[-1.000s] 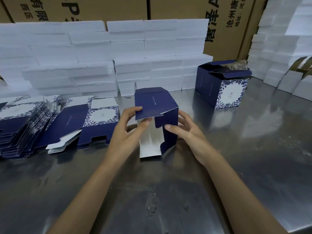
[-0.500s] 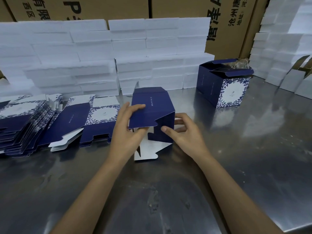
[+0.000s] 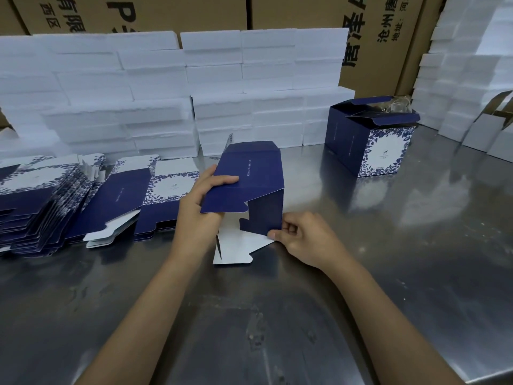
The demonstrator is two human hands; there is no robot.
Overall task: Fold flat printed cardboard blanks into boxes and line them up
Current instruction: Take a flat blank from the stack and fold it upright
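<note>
**Half-formed box held up between both hands on the bench**

The half-folded navy box [image 3: 251, 187] stood mid-bench, right between the two hands, partly opened out. The left hand [image 3: 198, 215] had it by the near left flap: thumb lying flat across the top of the navy panel, fingers [image 3: 213, 218] curled underneath, the card pinched between them. And the right hand [image 3: 301, 240], low at the box's near right corner, pinched the bottom edge of the dark side wall between thumb and forefinger, the remaining fingers [image 3: 290, 226] curled in tight behind.

Below the fingers of both hands, a white inner flap [image 3: 238, 250] splayed out flat on the steel bench [image 3: 388, 273], touching its surface.

Out beyond the left hand's fingers lay the flat printed blanks [image 3: 166, 195], navy with blue-and-white floral panels, the nearest stack just beside the wrist, a taller fanned pile [image 3: 36, 207] further left.

Well beyond the right hand's fingers, up and to the right, a finished box [image 3: 372, 140] stood upright with its top flaps open, floral face toward the camera.

Behind everything, a wall of white foam blocks [image 3: 166, 93] ran along the back of the bench, brown shipping cartons [image 3: 305, 12] rising above them.
</note>
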